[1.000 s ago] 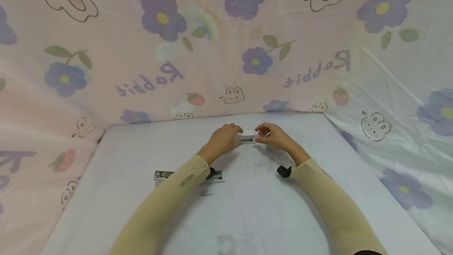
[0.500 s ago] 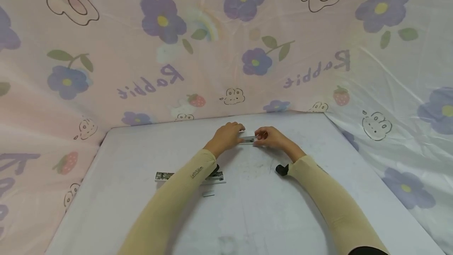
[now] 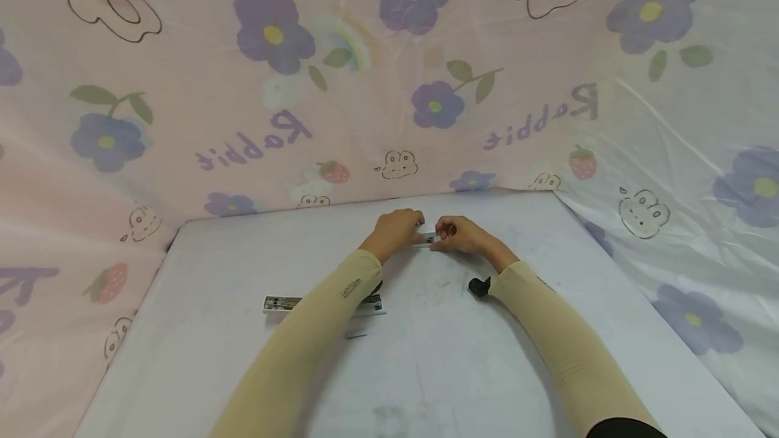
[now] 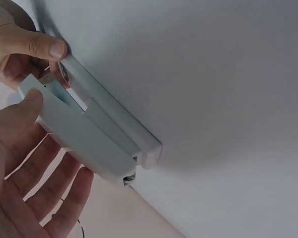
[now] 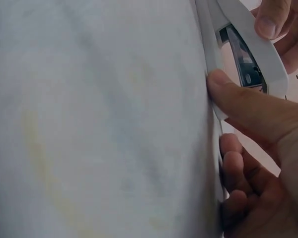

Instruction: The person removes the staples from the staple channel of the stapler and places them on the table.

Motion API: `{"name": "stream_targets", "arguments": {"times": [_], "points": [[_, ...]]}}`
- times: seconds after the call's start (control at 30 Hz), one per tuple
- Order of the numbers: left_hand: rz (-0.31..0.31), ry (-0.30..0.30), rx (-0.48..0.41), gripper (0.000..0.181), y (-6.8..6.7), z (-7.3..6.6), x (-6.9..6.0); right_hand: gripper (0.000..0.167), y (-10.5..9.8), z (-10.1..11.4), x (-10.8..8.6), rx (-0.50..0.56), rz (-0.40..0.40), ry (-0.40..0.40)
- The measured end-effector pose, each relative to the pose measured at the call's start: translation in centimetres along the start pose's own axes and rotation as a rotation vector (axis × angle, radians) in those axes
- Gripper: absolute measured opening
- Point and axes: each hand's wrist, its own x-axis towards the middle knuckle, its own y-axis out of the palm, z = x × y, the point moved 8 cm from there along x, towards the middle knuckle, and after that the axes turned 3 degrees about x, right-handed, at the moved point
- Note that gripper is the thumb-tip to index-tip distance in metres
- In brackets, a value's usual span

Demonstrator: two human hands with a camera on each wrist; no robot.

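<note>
Head view — left hand [image 3: 394,230] now nearer right hand [image 3: 465,234] — stapler [image 3: 428,240] between.

The stapler [image 4: 94,131] seems whitish, the curtain [image 3: 362,107] purple-flowered.

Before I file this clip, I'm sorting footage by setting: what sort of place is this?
Probably a makeshift tabletop work booth: a white table, flower-and-rabbit printed fabric behind and on both sides, and what looks like a stapler being handled. Anything beyond the fabric is hidden.
</note>
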Motion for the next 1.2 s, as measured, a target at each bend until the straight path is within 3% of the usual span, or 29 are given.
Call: {"name": "stream_targets", "arguments": {"times": [0.37,0.77,1.0,1.2], "points": [[0.029,-0.026,0.193,0.036,1.1,-0.6,1.5,0.028,-0.1,-0.1,0.4,-0.009,0.039,-0.007],[0.005,-0.023,0.18,0.022,1.0,-1.0,1.4,0.028,0.1,0.2,0.4,0.042,0.037,-0.006],[0.019,-0.023,0.144,0.027,0.9,-0.5,0.9,0.028,0.6,0.2,0.5,0.054,0.04,-0.008],[-0.009,-0.022,-0.075,0.041,-0.8,0.6,0.4,0.028,0.0,0.3,0.1,0.008,0.041,0.0]]}}
